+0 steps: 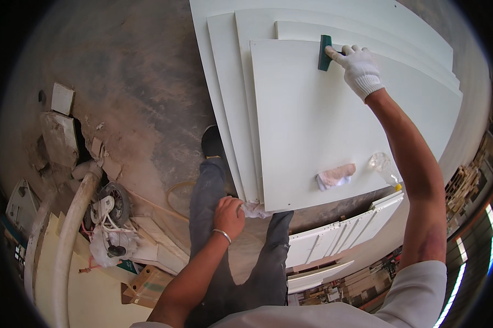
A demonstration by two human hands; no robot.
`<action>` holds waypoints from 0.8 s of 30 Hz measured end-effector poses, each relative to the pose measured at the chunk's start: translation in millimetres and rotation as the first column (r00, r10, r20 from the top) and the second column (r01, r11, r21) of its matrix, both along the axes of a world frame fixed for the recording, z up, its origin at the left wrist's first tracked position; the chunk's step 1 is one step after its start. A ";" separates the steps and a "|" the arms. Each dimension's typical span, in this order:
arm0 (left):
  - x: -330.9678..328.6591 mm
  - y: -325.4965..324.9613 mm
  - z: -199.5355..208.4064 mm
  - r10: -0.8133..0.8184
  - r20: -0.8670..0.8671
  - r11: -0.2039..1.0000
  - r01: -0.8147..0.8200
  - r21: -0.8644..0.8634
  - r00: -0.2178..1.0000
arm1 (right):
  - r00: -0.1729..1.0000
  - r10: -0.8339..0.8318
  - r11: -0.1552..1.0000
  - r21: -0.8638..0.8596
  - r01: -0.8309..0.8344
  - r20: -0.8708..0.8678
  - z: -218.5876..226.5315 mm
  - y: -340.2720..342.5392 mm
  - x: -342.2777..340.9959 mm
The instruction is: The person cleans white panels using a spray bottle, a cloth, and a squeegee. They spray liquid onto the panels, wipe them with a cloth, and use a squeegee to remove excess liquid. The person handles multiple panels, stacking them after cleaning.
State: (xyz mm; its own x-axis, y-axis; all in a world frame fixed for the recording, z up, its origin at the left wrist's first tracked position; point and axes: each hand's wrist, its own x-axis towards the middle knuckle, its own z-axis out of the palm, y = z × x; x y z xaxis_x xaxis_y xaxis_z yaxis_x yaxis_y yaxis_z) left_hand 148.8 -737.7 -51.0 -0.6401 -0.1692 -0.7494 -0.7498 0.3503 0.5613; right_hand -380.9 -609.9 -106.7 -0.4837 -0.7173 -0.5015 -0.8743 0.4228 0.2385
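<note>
My right hand (361, 70), in a white knit glove, grips a dark green scraper (325, 53) with a wide flat head. Its head lies against the upper edge of the top white panel (312, 120), which rests on a stack of similar panels. My left hand (229, 217) is bare, with a bracelet at the wrist, and sits by my left knee. Its fingers are curled, and whatever they hold is hidden. Just past them, a crumpled white cloth (256, 210) shows at the panel's near edge. A folded pink and white cloth (336, 176) lies on the top panel.
A clear bottle with a yellow cap (398, 187) lies at the panel's right edge. More white panels (345, 235) stand below right. At left are a pale pipe (77, 235), a small wheel (115, 199), broken slabs (60, 139) and a cardboard box (147, 285).
</note>
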 end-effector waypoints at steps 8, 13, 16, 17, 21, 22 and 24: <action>24.1 -3.6 -2.4 0.082 -0.014 0.997 -0.082 0.015 0.997 | 0.998 0.047 0.999 -0.024 -0.046 0.044 -5.6 -94.6 51.8; 34.4 -2.4 -0.7 0.111 -0.029 0.994 -0.111 -0.004 0.993 | 0.997 0.049 0.998 0.036 -0.051 0.054 -16.2 -131.6 66.9; 36.0 -1.4 -1.2 0.132 -0.056 0.991 -0.133 -0.012 0.990 | 0.996 0.029 0.999 -0.040 -0.026 0.080 -19.8 -135.4 70.0; 36.3 -1.6 -1.7 0.139 -0.069 0.990 -0.140 -0.017 0.988 | 0.996 0.048 0.998 -0.056 -0.043 0.081 -20.1 -132.4 70.7; 38.7 -2.4 -3.9 0.170 -0.066 0.985 -0.171 -0.015 0.983 | 0.996 0.045 0.989 -0.147 -0.033 0.078 -15.6 -101.0 67.9; 39.7 -2.4 -4.2 0.184 -0.058 0.983 -0.185 -0.010 0.981 | 0.995 0.013 0.990 -0.143 0.001 0.102 -13.6 -89.6 65.2; 41.5 -1.9 -4.1 0.193 -0.056 0.981 -0.194 -0.017 0.980 | 0.996 -0.020 0.985 -0.170 0.034 0.086 -8.6 -65.8 55.9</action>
